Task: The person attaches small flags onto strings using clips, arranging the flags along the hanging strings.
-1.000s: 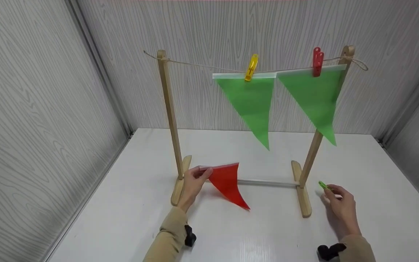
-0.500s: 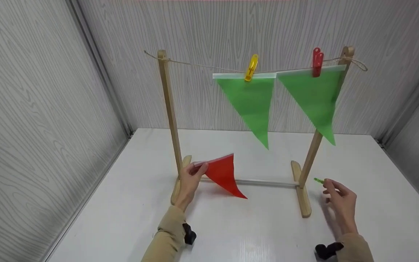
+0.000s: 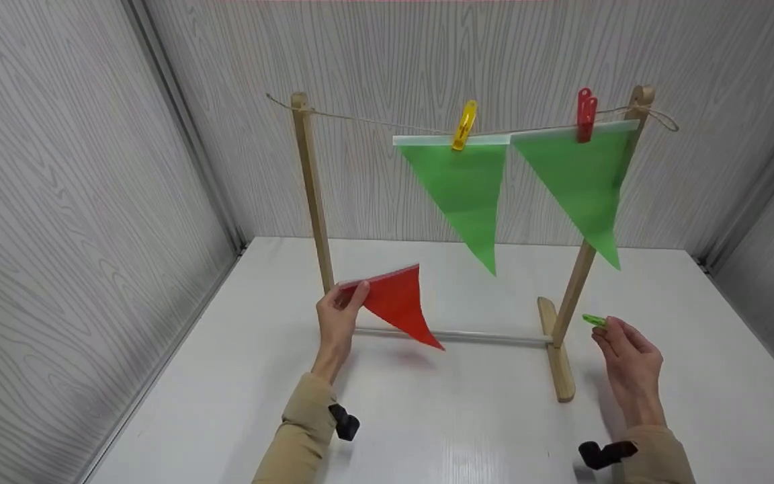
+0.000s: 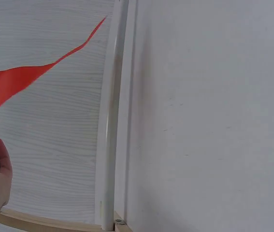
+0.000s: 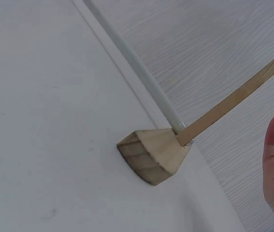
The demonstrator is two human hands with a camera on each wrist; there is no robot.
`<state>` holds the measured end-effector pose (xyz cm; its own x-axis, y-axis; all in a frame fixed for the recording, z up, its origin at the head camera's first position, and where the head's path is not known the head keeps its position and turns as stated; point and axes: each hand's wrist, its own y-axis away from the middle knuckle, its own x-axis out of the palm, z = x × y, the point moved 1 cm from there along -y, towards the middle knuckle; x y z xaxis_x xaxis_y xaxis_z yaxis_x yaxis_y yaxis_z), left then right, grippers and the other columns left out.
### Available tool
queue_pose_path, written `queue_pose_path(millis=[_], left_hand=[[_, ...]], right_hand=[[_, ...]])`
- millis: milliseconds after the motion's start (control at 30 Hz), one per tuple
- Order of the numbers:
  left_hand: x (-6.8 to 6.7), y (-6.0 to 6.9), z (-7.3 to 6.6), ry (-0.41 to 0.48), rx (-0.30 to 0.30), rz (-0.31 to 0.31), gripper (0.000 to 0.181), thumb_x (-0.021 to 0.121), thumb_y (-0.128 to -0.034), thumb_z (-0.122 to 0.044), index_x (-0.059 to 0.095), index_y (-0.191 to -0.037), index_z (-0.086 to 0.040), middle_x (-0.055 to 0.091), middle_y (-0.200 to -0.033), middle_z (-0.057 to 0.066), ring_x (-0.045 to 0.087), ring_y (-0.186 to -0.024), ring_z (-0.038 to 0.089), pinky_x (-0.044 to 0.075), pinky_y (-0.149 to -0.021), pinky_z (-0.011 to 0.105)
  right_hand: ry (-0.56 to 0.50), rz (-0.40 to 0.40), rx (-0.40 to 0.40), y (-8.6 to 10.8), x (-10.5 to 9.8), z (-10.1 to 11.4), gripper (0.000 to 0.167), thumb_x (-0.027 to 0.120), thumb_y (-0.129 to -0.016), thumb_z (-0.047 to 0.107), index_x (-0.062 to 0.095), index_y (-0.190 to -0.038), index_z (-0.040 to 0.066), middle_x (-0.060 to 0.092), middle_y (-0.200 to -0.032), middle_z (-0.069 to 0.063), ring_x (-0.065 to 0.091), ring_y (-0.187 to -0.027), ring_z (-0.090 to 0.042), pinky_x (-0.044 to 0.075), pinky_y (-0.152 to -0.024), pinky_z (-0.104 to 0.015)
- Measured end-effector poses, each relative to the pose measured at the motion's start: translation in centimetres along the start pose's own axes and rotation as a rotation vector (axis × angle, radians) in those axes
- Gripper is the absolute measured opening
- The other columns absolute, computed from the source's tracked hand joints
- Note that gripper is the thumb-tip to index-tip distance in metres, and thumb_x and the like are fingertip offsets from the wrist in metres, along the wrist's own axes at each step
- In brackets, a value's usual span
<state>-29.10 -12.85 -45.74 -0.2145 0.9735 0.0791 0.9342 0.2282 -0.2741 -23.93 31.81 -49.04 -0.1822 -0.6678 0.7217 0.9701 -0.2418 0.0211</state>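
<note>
My left hand [image 3: 338, 323] pinches a red triangular flag [image 3: 400, 302] by its pale top edge, holding it above the table in front of the stand's left post. The flag's tip trails down to the right; in the left wrist view the red cloth [image 4: 11, 87] shows at the left edge. Right of the stand, my right hand [image 3: 632, 359] grips a green clothespin [image 3: 594, 320] between thumb and fingers. Two green flags [image 3: 464, 188] hang from a string [image 3: 373, 121], one by a yellow clothespin [image 3: 465, 126], the other by a red clothespin [image 3: 586, 117].
The wooden stand has a left post [image 3: 313, 195], a right post [image 3: 575, 289] and a pale crossbar [image 3: 488, 336] low between them. Its right foot [image 3: 562, 370] rests on the white table [image 3: 467, 417]. Grey wood-patterned walls [image 3: 64, 202] enclose the table at the back and sides.
My left hand has risen with the red flag and shifted a little left. My right hand has lifted slightly with the green clothespin. The hanging flags stay almost still.
</note>
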Motion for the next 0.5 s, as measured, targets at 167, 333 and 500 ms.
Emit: queue_pose_path(millis=[167,333,500], left_hand=[[-0.3,-0.2,-1.1,0.045,0.029,-0.019,0.03,0.07,-0.0954,-0.031,0.069,-0.117,-0.01,0.074,-0.111,0.007,0.068,-0.105,0.021,0.055,-0.101,0.032],[-0.3,-0.3,-2.5,0.12,0.054,-0.053,0.031,0.07,-0.0955,-0.027,0.068,-0.118,-0.007,0.075,-0.111,0.009,0.071,-0.102,0.021,0.057,-0.097,0.029],[-0.3,-0.7,-3.7,0.23,0.058,-0.137,0.032,0.072,-0.0943,-0.021,0.066,-0.118,0.001,0.076,-0.107,0.009,0.072,-0.098,0.02,0.058,-0.093,0.029]], right_hand=[[-0.057,0.061,-0.061,0.1,1.1,0.4,0.013,0.06,-0.098,0.003,0.07,-0.105,-0.002,0.076,-0.1,-0.011,0.076,-0.099,-0.021,0.057,-0.092,-0.029],[-0.148,0.071,-0.136,0.4,2.6,0.9,0.016,0.06,-0.097,0.002,0.07,-0.108,-0.006,0.075,-0.101,-0.015,0.076,-0.099,-0.024,0.058,-0.09,-0.031],[-0.25,0.047,-0.2,0.8,4.2,1.6,0.018,0.061,-0.096,0.001,0.068,-0.11,-0.009,0.072,-0.101,-0.017,0.076,-0.094,-0.025,0.06,-0.085,-0.03]])
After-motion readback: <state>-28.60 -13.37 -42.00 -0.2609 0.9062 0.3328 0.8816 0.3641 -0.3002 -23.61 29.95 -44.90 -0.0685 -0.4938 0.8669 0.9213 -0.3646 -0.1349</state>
